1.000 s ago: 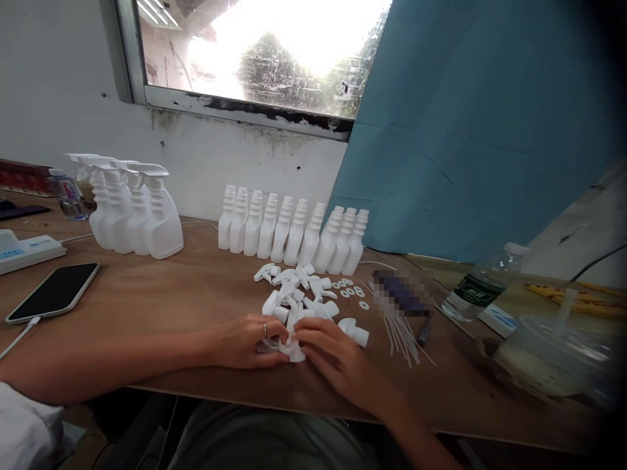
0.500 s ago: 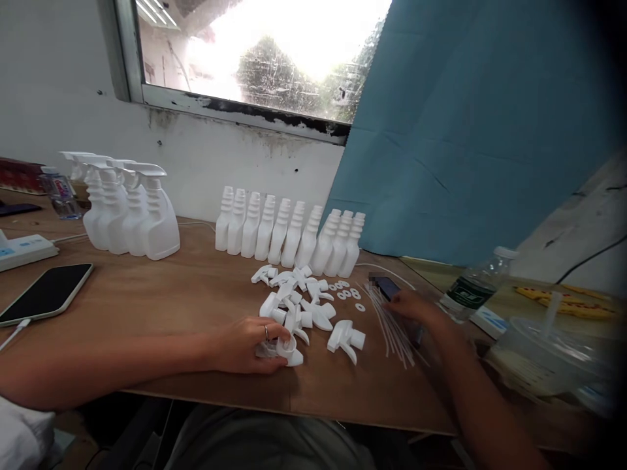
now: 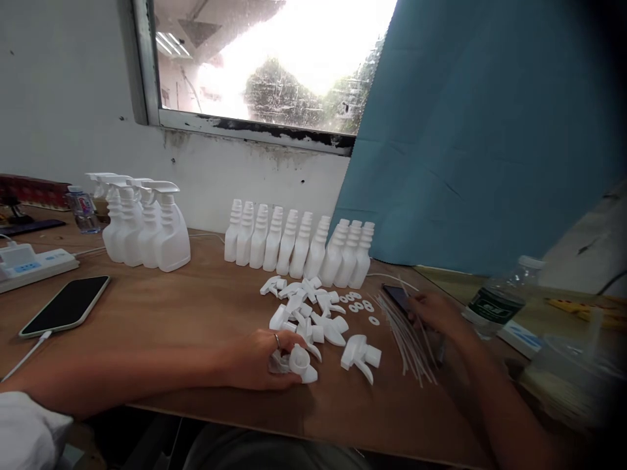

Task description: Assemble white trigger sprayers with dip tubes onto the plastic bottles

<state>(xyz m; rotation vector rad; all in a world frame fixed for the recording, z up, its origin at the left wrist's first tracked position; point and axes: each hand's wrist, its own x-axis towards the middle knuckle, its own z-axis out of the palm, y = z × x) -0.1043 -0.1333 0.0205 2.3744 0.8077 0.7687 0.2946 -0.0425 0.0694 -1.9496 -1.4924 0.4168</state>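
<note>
My left hand (image 3: 267,359) rests near the table's front edge, its fingers closed round a white trigger spray head (image 3: 300,360) with the round collar opening facing up. At the right, my right hand (image 3: 435,316) pinches a thin clear plastic tube over the bundle of loose tubes (image 3: 404,339). A pile of white spray heads (image 3: 294,303) lies just beyond my left hand. One more spray head (image 3: 361,356) sits apart, between my hands. Several small white ring washers (image 3: 360,305) are scattered behind it.
A row of white bottles without heads (image 3: 289,245) stands near the wall. Bottles with spray heads (image 3: 169,235) are at the left, behind a phone (image 3: 66,305) and a power strip (image 3: 39,267). A water bottle (image 3: 504,300) and plastic cup (image 3: 573,378) stand right; a dark phone (image 3: 398,297) lies behind the tubes.
The view has shifted, so everything sits slightly lower and further right. My right hand has lifted a tube end from the bundle. My left hand keeps its hold on the spray head.
</note>
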